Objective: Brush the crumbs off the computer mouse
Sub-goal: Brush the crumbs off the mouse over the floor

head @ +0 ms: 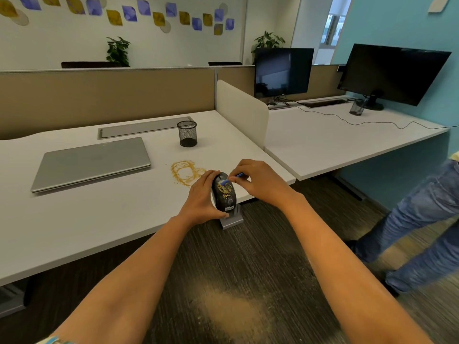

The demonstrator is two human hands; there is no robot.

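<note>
My left hand (202, 194) grips a black computer mouse (224, 198) from its left side, holding it just above the front right corner of the white desk (99, 219). Yellow-brown crumbs (225, 190) cover the top of the mouse. My right hand (258, 181) pinches a small blue brush (234, 177), whose pale bristles touch the front end of the mouse. A ring-shaped patch of crumbs (186, 173) lies on the desk just left of the mouse.
A closed grey laptop (92, 162) lies on the desk to the left. A black mesh pen cup (187, 133) stands behind the crumbs. A white divider (242, 112) separates the neighbouring desk with two monitors. A person's legs in jeans (422, 219) are at the right.
</note>
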